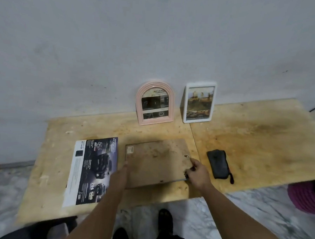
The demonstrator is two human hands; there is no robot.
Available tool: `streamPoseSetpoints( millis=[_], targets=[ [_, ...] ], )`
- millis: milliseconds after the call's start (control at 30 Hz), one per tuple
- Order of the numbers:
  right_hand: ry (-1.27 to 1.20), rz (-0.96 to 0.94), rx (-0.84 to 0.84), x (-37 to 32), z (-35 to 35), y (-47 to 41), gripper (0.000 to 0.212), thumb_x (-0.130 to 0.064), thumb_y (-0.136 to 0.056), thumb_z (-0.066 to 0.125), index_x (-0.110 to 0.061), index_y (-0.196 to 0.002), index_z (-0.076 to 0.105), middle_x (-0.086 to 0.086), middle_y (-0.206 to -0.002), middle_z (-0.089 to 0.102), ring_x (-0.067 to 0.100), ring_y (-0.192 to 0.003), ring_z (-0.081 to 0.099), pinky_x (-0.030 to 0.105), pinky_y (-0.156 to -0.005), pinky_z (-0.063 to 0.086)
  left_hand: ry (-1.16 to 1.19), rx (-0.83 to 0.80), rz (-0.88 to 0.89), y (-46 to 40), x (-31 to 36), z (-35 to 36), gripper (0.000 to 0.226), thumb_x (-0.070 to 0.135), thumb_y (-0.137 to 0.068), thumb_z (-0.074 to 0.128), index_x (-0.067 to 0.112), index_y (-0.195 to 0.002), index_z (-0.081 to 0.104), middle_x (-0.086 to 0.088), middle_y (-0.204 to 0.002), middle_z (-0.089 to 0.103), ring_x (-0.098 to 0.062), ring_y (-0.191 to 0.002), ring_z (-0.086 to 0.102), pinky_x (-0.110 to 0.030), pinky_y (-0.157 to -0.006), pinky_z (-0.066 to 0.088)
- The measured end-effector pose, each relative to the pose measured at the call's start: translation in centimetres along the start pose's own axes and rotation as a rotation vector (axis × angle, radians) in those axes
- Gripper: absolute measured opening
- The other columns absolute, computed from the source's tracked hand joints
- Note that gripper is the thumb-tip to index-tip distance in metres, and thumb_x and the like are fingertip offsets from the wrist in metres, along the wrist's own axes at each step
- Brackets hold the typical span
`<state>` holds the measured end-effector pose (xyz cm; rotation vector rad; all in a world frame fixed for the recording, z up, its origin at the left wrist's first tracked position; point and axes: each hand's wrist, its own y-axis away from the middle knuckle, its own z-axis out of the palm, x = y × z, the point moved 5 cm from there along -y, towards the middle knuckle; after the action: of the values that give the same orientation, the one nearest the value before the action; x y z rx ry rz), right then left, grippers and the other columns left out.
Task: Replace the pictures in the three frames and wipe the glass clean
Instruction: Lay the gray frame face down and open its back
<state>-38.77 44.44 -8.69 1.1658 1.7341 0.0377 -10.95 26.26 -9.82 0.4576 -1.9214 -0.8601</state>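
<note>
A rectangular frame (156, 161) lies face down in the middle of the plywood table (252, 135), its brown backing board up. My left hand (125, 168) touches its left edge with straight fingers. My right hand (197, 171) holds the frame's right edge, fingers curled round it near the lower right corner. A dark printed car picture (93, 170) lies flat to the left of the frame. A pink arched frame (155, 103) and a white rectangular frame (199, 102) stand against the wall, each with a picture in it.
A dark grey cloth with a red loop (219, 165) lies right of the frame. The grey wall (120, 44) rises behind the table. The table's front edge is close to my feet (164, 216). A pink object (304, 198) sits low at the right.
</note>
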Motion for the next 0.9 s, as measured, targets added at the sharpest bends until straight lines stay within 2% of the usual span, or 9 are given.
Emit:
streamPoseSetpoints(
  millis=[67, 133, 233, 333, 433, 600, 733, 833, 900],
  targets=[
    [0.138, -0.024, -0.020, 0.9, -0.4, -0.7, 0.052, -0.008, -0.093, 0.064, -0.023, -0.142, 0.057, -0.004, -0.097, 0.071, 0.016, -0.084, 0.066, 0.036, -0.072, 0.058, -0.024, 0.027, 0.020, 0.1, -0.3, 0.4, 0.050, 0.045, -0.101, 0.058, 0.001, -0.123, 0.064, -0.017, -0.114, 0.059, -0.033, -0.109, 0.059, -0.053, -0.104, 0.050],
    [0.238, -0.032, -0.034, 1.5, -0.7, -1.5, 0.048, -0.018, -0.092, 0.065, -0.030, -0.137, 0.056, -0.002, -0.101, 0.073, 0.021, -0.086, 0.067, 0.040, -0.071, 0.058, -0.051, 0.034, 0.045, 0.0, -0.5, 0.9, 0.036, 0.040, -0.102, 0.058, 0.005, -0.104, 0.066, -0.019, -0.111, 0.062, -0.030, -0.101, 0.059, -0.050, -0.101, 0.051],
    [0.374, -0.065, -0.068, 3.1, -0.9, -3.2, 0.033, -0.037, -0.091, 0.066, -0.038, -0.123, 0.056, -0.004, -0.104, 0.073, 0.020, -0.079, 0.067, 0.043, -0.065, 0.058, -0.127, 0.047, 0.063, 0.2, -0.4, 1.4, 0.044, 0.042, -0.104, 0.055, 0.004, -0.084, 0.065, -0.024, -0.097, 0.063, -0.034, -0.085, 0.060, -0.040, -0.079, 0.046],
    [0.533, -0.087, -0.069, 3.9, -1.0, -4.1, 0.024, -0.043, -0.089, 0.066, -0.029, -0.108, 0.064, -0.005, -0.099, 0.069, 0.020, -0.071, 0.065, 0.044, -0.061, 0.057, -0.220, 0.037, 0.100, 0.1, -0.5, 1.9, 0.049, 0.037, -0.105, 0.050, -0.008, -0.104, 0.069, -0.038, -0.099, 0.063, -0.050, -0.098, 0.063, -0.048, -0.076, 0.050],
    [0.529, -0.099, -0.030, 3.2, -1.1, -3.6, 0.022, -0.036, -0.087, 0.073, -0.024, -0.088, 0.055, 0.002, -0.072, 0.061, 0.024, -0.064, 0.060, 0.042, -0.054, 0.049, -0.290, 0.024, 0.117, -0.2, -0.7, 2.4, 0.047, 0.041, -0.105, 0.052, 0.001, -0.114, 0.073, -0.016, -0.071, 0.058, -0.051, -0.094, 0.064, -0.043, -0.072, 0.046],
    [0.483, -0.062, 0.035, 3.1, -0.8, -3.4, 0.017, -0.025, -0.085, 0.072, -0.022, -0.077, 0.057, 0.003, -0.070, 0.064, 0.026, -0.069, 0.062, 0.038, -0.057, 0.049, -0.328, 0.037, 0.161, 0.2, -0.3, 2.6, 0.045, 0.043, -0.104, 0.054, 0.008, -0.126, 0.071, -0.011, -0.097, 0.070, -0.033, -0.097, 0.066, -0.036, -0.088, 0.051],
    [0.268, 0.080, 0.069, 3.5, -0.6, -3.3, 0.021, -0.029, -0.082, 0.075, -0.016, -0.067, 0.069, 0.004, -0.065, 0.068, 0.025, -0.066, 0.064, 0.031, -0.053, 0.043, -0.369, 0.025, 0.159, 0.3, -0.3, 2.8, 0.050, 0.048, -0.102, 0.055, 0.009, -0.131, 0.068, -0.014, -0.114, 0.073, -0.032, -0.106, 0.066, -0.038, -0.096, 0.052],
    [-0.124, 0.332, 0.087, 4.2, -0.1, -3.1, 0.025, -0.017, -0.082, 0.074, 0.000, -0.064, 0.071, 0.017, -0.059, 0.069, 0.042, -0.061, 0.067, 0.047, -0.055, 0.053, -0.449, 0.014, 0.170, 0.3, -0.1, 2.9, 0.054, 0.045, -0.101, 0.057, 0.008, -0.140, 0.061, -0.014, -0.130, 0.068, -0.033, -0.119, 0.063, -0.031, -0.089, 0.045],
    [-0.355, 0.465, 0.091, 4.6, 0.3, -3.0, 0.025, -0.006, -0.082, 0.070, 0.004, -0.059, 0.065, 0.020, -0.057, 0.064, 0.036, -0.047, 0.057, 0.044, -0.048, 0.047, -0.497, 0.011, 0.177, 0.2, -0.2, 2.8, 0.056, 0.045, -0.101, 0.058, 0.005, -0.140, 0.060, -0.015, -0.131, 0.067, -0.034, -0.119, 0.062, -0.031, -0.086, 0.043]
  ],
)
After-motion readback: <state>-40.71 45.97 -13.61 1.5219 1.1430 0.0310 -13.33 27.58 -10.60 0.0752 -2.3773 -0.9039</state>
